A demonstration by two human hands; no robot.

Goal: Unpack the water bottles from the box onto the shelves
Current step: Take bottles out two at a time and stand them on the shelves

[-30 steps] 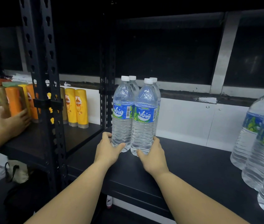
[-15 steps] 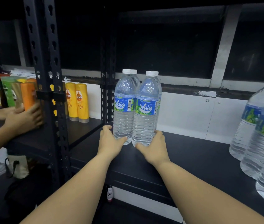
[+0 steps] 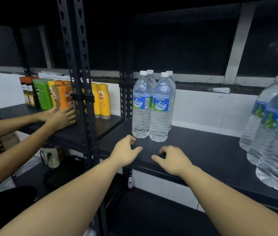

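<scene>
Left hand: the left hand (image 3: 126,153) hovers over the front of the black shelf board (image 3: 202,150), fingers loosely curled, holding nothing, just short of the bottle cluster.
Right hand: the right hand (image 3: 174,160) is beside it, fingers bent and spread, empty, near the cluster's front.
Landmark: four clear plastic water bottles with white caps (image 3: 153,106) stand upright in a tight two-by-two group on the shelf board, touching one another.
Writing: the blue-and-green labels read "Vaig", with a barcode on the left front bottle.
Right of the cluster: more clear water bottles with green-blue labels (image 3: 274,132) stand well apart at the frame edge; their print is too blurred to read.
Left of the cluster: a black perforated steel upright (image 3: 80,82), then yellow squeeze bottles (image 3: 101,101) on the neighbouring shelf; their logo is unreadable.
Further left: another person's hands (image 3: 60,116) press against orange and green packs (image 3: 53,94).
</scene>
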